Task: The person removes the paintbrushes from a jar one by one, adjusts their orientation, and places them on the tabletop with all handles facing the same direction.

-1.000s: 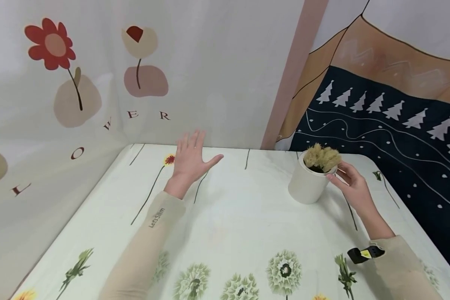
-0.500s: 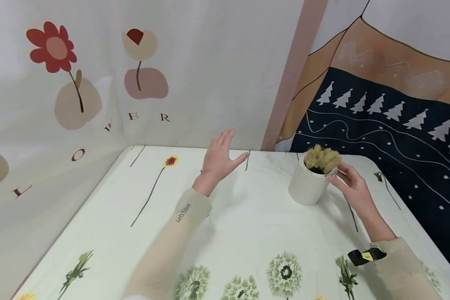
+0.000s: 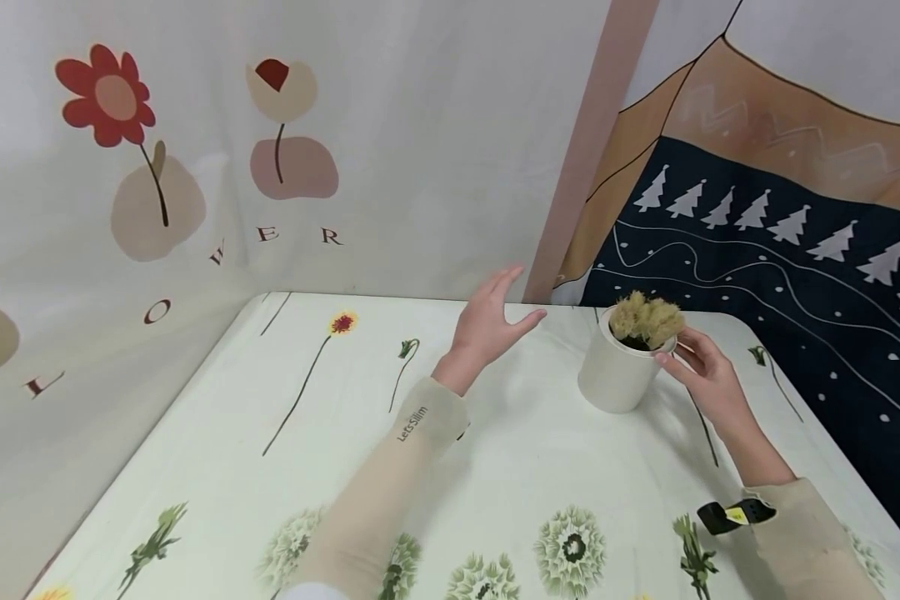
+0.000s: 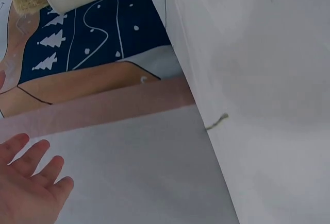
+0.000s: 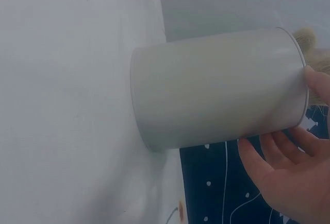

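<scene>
Step in hand looks like steadying the white cylindrical pot [image 3: 615,375] with the right hand [image 3: 708,375] and bringing in the left hand [image 3: 487,325]. Pot stands on the floral tablecloth [image 3: 525,467], about 2 o'clock from table centre, looks upright. Right hand grips its rim from 3 o'clock, thumb at the near side, fingers curled round the outer wall. Left hand at the pot's 9 to 10 o'clock, well apart from it, fingers straight and thumb spread, holding nothing. Next move, as I judge it, calls for a level left-hand approach with the pot kept steady. Tan dried-grass tufts [image 3: 647,319] poke out of its top, could get brushed. Navy tree-print backdrop [image 3: 795,283] at 1 to 2 o'clock behind, pink strip [image 3: 579,150] at 11. Right hand blocks the 3 o'clock rim; black wristband [image 3: 735,515] at 4 to 5 o'clock
</scene>
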The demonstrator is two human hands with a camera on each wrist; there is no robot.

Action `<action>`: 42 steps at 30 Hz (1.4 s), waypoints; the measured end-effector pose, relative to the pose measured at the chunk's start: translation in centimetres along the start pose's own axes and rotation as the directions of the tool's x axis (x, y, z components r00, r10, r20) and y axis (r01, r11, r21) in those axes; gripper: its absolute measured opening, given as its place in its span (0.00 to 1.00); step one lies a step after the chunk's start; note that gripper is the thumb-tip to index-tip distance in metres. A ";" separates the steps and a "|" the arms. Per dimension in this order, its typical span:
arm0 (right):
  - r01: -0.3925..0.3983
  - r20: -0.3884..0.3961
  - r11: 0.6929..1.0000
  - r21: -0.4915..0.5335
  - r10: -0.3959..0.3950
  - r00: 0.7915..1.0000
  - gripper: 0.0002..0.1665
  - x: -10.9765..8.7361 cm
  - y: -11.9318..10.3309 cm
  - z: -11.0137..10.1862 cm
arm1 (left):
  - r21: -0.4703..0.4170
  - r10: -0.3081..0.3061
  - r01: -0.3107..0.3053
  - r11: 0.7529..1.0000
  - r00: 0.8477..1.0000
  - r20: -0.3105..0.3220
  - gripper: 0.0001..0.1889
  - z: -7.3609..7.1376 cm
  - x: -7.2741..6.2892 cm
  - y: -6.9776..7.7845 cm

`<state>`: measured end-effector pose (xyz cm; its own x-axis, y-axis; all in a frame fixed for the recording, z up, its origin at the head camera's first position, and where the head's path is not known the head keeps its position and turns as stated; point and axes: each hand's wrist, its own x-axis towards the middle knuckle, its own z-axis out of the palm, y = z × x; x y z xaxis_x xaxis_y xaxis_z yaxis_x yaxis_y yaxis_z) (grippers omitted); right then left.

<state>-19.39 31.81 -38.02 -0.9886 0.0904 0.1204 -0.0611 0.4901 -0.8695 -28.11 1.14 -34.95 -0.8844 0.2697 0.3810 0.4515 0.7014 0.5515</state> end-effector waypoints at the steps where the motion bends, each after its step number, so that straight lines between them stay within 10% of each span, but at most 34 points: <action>1: -0.002 -0.001 1.000 -0.001 0.002 1.000 0.43 0.0 0.0 0.0 | -0.011 0.005 -0.005 1.000 1.000 0.000 0.38 0.2 0.0 0.2; 11: 0.007 -0.003 1.000 0.007 -0.007 1.000 0.43 0.1 0.2 0.0 | -0.169 0.087 -0.085 0.982 0.996 0.003 0.32 2.2 0.3 2.4; 29: -0.017 -0.003 1.000 0.018 0.017 1.000 0.45 0.1 0.2 0.0 | -0.495 0.170 -0.093 0.864 0.979 0.114 0.27 4.9 0.9 5.6; 42: -0.027 -0.004 0.999 0.029 0.027 1.000 0.45 0.1 0.3 0.1 | -0.357 0.164 -0.112 0.928 0.979 0.121 0.21 6.4 1.7 7.4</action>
<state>-19.52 31.91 -38.27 -0.9893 0.1071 0.0992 -0.0387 0.4623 -0.8859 -26.96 11.02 -34.95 -0.8058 0.4590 0.3741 0.5599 0.3852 0.7335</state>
